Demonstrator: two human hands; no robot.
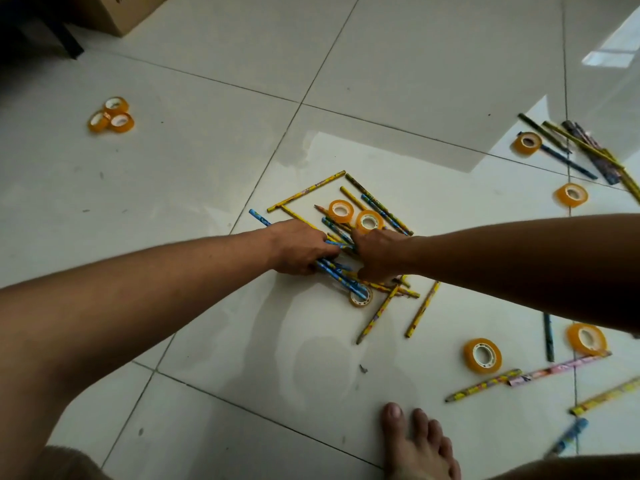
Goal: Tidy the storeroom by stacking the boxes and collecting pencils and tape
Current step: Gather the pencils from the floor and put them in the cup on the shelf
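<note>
Gathering the pencils on the floor tiles, left hand fingers curl around a bundle, right hand grip unclear; light, stiff, roll-prone—grasp mid-length.

Both forearms are bare all the way up, no sleeves, no watch, no rings on the left hand or the right hand. A bare foot shows below, toenails short and unpainted. Tan fabric covers the knee at the bottom left.
</note>
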